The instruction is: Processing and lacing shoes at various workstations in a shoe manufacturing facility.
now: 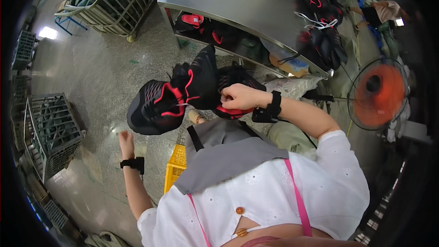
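Observation:
My right hand is closed, its fingertips pinching at a black sneaker with red trim, in front of my grey apron. Just left of it, two more black-and-red sneakers hang in mid-air, one upright sneaker and one with its toe pointing left. A thin white tie runs between these two. My left hand is low beside the toe of the leftmost sneaker, apparently apart from it. Its fingers are too small and partly turned away to read.
A metal table stands ahead, with sneakers on its lower shelf and a tied bunch of sneakers at its right end. An orange fan is at right. Crates stand left, a wheeled basket far left, a yellow crate beside me.

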### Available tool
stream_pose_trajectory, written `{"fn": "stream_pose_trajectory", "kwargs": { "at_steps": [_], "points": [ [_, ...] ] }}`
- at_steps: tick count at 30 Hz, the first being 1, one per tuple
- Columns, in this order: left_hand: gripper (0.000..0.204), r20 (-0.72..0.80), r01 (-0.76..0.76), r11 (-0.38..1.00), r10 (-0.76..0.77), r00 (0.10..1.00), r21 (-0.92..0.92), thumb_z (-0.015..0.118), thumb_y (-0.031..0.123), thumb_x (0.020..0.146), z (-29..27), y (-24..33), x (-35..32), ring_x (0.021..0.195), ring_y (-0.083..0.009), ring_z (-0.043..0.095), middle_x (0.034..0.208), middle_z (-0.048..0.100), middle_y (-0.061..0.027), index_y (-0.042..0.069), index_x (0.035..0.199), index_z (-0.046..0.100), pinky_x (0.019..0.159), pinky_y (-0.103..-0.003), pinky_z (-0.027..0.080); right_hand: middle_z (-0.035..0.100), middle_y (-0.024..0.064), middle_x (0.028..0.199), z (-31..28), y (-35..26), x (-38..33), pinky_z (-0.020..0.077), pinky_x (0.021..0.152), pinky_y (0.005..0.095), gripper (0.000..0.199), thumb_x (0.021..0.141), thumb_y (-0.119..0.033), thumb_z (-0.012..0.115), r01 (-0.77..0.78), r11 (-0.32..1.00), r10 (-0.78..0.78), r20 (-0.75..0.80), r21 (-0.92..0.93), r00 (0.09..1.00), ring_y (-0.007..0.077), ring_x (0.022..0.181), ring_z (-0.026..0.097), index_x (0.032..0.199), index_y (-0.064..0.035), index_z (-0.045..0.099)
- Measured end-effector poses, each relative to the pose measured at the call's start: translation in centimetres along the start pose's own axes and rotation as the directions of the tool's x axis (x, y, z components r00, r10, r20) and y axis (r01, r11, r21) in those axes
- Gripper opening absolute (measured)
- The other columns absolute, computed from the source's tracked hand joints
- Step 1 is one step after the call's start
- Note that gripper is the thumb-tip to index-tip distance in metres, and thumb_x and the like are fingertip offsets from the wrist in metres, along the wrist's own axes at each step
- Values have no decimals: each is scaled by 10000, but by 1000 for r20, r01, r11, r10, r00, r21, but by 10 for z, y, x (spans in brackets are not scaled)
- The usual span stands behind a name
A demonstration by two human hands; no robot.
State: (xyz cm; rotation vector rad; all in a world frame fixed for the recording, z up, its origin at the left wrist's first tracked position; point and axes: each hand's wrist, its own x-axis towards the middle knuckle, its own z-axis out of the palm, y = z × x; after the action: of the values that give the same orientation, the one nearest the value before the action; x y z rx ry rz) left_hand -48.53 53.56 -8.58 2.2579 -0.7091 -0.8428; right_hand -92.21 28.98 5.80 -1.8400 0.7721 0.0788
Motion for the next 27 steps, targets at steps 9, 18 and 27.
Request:
{"fn": "stream_pose_trajectory", "kwargs": {
  "at_steps": [9,18,27],
  "points": [
    [551,423,-893,377,871,251,-245,686,3,590,86,297,-85,1261,-323,290,1272,430,-96,98,1089,472,1019,-430,240,548,165,740,22,-5,-7,429,663,408,182,682,-157,547,-53,981,11,-221,-185,975,331,746,550,765,4,553],
    [759,653,-951,-168,756,46,262,660,275,660,194,281,-108,911,-177,469,915,519,-57,63,1312,334,911,-376,288,570,163,677,30,29,-48,435,631,383,209,698,-188,579,-259,965,261,-198,38,945,331,665,562,729,18,575],
    [597,619,-986,131,785,37,-107,725,253,596,203,294,-138,1059,-290,436,1113,465,-132,35,1095,480,901,-398,338,609,75,612,21,19,-77,461,577,336,229,811,-173,481,-231,961,258,-188,155,948,195,614,615,691,-16,596]
  ]
}}
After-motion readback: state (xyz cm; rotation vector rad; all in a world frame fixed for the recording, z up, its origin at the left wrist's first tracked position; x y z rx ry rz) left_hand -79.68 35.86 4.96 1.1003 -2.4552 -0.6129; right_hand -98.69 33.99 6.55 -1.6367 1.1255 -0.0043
